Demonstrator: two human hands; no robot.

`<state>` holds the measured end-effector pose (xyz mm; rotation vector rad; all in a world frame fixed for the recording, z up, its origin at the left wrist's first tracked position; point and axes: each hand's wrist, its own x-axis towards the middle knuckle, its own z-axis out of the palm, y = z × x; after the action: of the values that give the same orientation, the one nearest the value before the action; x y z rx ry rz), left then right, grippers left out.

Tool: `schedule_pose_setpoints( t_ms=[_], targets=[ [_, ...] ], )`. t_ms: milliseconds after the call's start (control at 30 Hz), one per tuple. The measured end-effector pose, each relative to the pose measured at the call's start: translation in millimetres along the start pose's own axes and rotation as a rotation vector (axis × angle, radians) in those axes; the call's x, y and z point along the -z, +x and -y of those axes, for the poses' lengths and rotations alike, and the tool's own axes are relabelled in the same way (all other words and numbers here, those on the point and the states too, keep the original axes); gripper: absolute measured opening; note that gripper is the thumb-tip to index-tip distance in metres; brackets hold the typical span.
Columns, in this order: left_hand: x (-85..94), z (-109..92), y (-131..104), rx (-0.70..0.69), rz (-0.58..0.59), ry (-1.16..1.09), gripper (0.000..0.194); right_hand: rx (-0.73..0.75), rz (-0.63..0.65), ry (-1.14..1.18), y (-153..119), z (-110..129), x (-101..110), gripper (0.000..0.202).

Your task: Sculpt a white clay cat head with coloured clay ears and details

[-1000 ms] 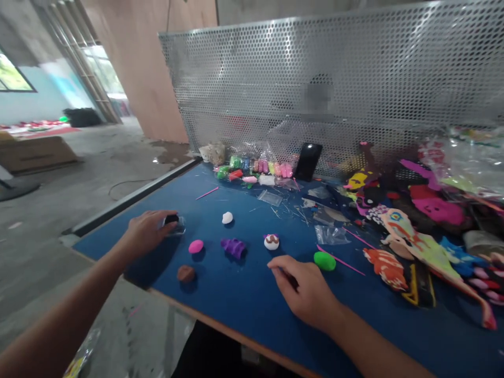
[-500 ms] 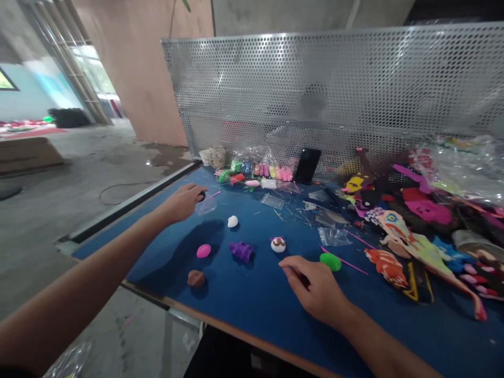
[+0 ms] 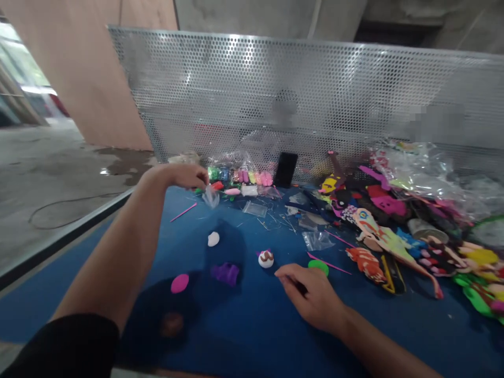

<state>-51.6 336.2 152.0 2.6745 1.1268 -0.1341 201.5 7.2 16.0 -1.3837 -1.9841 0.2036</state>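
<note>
My left hand (image 3: 191, 177) reaches to the back of the blue table, its fingers closed on a small clear plastic bag (image 3: 211, 197) that hangs beside the packs of coloured clay (image 3: 240, 177). Low on the table rests my right hand (image 3: 311, 294), thumb and fingertips drawn together, with nothing visible between them. Just behind it lies a green clay piece (image 3: 318, 267). A white clay ball with a brown moustache shape (image 3: 266, 258) sits left of its fingertips. Farther left are a purple clay piece (image 3: 226, 273), a white lump (image 3: 213, 239), a pink oval (image 3: 180, 283) and a shadowed brown lump (image 3: 172, 324).
A perforated metal panel (image 3: 236, 94) stands along the back, with a black phone (image 3: 285, 169) leaning on it. Colourful clay figures (image 3: 378, 231) and crumpled plastic (image 3: 421, 168) crowd the right side. Pink sticks (image 3: 183, 212) and clear bags (image 3: 317, 240) lie about.
My left hand has moved back toward the clay packs, and the small bag has come with it. The view has swung right. My right hand keeps its pose on the table.
</note>
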Motion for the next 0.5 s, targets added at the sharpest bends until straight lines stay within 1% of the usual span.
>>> schedule_pose_setpoints(
  t_ms=[67,133,167,233,300,367,400,433,467,500],
  targets=[
    [-11.9,4.3,3.0,0.008,0.035,-0.001,0.023,0.026,-0.055,-0.019,0.8,-2.0,1.2,0.017],
    [-18.1,5.6,0.6,-0.002,0.049,0.001,0.016,0.059,-0.160,-0.050,0.3,-4.2,3.6,0.016],
    [-17.8,3.9,-2.7,-0.017,0.038,0.000,0.016,0.070,-0.227,-0.072,-0.4,-5.7,5.1,0.015],
    [-11.4,-6.1,-12.5,-0.067,-0.031,-0.007,0.023,0.064,-0.372,-0.132,-2.2,-10.3,8.7,0.015],
    [-0.8,-26.3,-24.8,-0.090,-0.110,0.001,0.028,0.032,-0.514,-0.193,-2.5,-16.8,13.6,0.017],
    [7.8,-55.7,-38.0,-0.120,-0.165,0.006,0.033,-0.006,-0.643,-0.224,2.2,-22.2,22.3,0.016],
    [9.9,-72.4,-44.6,-0.165,-0.202,-0.005,0.034,-0.020,-0.710,-0.205,7.3,-22.7,28.9,0.014],
    [10.0,-89.5,-50.9,-0.214,-0.245,-0.043,0.035,-0.036,-0.735,-0.199,14.6,-20.9,37.4,0.011],
    [8.3,-106.0,-56.6,-0.248,-0.252,-0.091,0.035,-0.054,-0.753,-0.184,23.9,-16.3,47.5,0.011],
    [4.9,-121.2,-61.5,-0.315,-0.250,-0.139,0.033,-0.085,-0.743,-0.103,34.9,-8.8,58.9,0.012]
  ],
)
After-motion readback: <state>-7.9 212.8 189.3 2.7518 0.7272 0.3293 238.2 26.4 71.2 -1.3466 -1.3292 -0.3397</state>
